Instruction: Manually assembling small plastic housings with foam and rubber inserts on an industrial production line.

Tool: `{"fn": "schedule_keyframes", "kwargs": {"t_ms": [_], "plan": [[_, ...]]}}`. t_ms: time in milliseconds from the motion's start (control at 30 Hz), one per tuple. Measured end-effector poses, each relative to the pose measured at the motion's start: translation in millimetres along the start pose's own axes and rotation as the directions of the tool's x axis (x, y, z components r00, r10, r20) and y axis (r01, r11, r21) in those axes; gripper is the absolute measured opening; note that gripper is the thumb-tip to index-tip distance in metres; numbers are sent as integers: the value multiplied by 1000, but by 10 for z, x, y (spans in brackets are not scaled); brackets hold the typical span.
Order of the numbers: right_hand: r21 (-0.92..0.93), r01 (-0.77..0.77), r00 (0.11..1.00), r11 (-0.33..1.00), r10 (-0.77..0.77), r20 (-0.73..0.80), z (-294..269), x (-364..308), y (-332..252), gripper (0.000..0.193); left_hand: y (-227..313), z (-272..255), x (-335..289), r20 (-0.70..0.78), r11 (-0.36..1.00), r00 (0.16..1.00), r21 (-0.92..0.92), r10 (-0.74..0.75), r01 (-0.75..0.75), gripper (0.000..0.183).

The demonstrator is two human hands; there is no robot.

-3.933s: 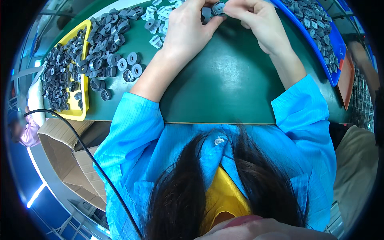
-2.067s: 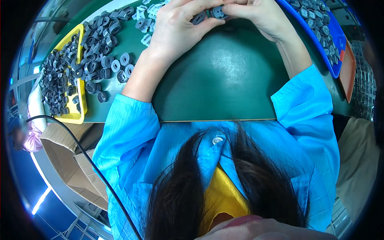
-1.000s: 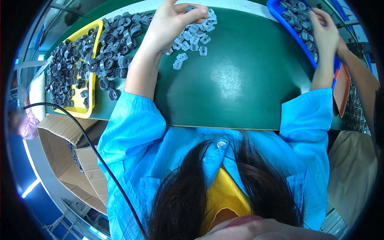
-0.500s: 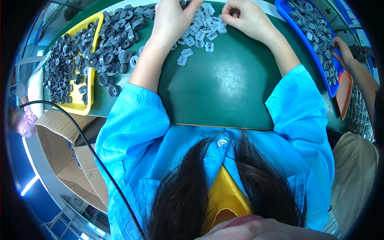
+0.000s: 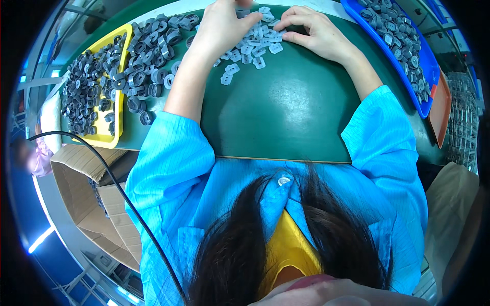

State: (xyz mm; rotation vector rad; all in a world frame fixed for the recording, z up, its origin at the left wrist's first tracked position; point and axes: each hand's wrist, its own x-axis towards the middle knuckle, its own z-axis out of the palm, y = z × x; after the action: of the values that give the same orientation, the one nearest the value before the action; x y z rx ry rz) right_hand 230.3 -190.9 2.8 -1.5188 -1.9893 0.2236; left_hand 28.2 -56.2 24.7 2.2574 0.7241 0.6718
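Observation:
A heap of small translucent white plastic clips [image 5: 259,42] lies on the green table at the far middle. At its left edge is my left hand [image 5: 224,28], its thumb stretched toward the clips. A grey plastic part [image 5: 242,13] shows between its thumb and fingers, whose tips are blurred and partly cut off by the upper edge. My right hand [image 5: 319,35] reaches into the heap from the right, thumb and fingers apart, fingertips at the nearest clips; I see nothing held in it. Left of my left forearm, many dark grey plastic rings [image 5: 148,51] lie in a pile.
A yellow tray [image 5: 118,109] of grey rings stands at the left, a blue tray [image 5: 426,104] of grey parts at the right. Beside that is a reddish-brown tray [image 5: 440,109]. An open cardboard box [image 5: 76,194] and a black cable [image 5: 109,178] are at lower left.
My right hand has come down slightly and its fingers have spread at the clips. My left hand has shifted a little right. The other person's hand has left the blue tray.

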Motion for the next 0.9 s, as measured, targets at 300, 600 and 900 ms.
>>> {"fn": "schedule_keyframes", "kwargs": {"t_ms": [300,600,900], "plan": [[773,-416,854,479,497,152,-169,15,-279,19,-119,-28,-84,328,749,942,-606,-73,269,34],[779,-414,815,472,573,86,-19,47,-394,16,98,188,-190,330,551,939,-767,-100,329,34],[644,-369,819,670,562,-115,-47,25,-559,20,195,374,-296,-79,940,997,-339,22,-47,38]]}}
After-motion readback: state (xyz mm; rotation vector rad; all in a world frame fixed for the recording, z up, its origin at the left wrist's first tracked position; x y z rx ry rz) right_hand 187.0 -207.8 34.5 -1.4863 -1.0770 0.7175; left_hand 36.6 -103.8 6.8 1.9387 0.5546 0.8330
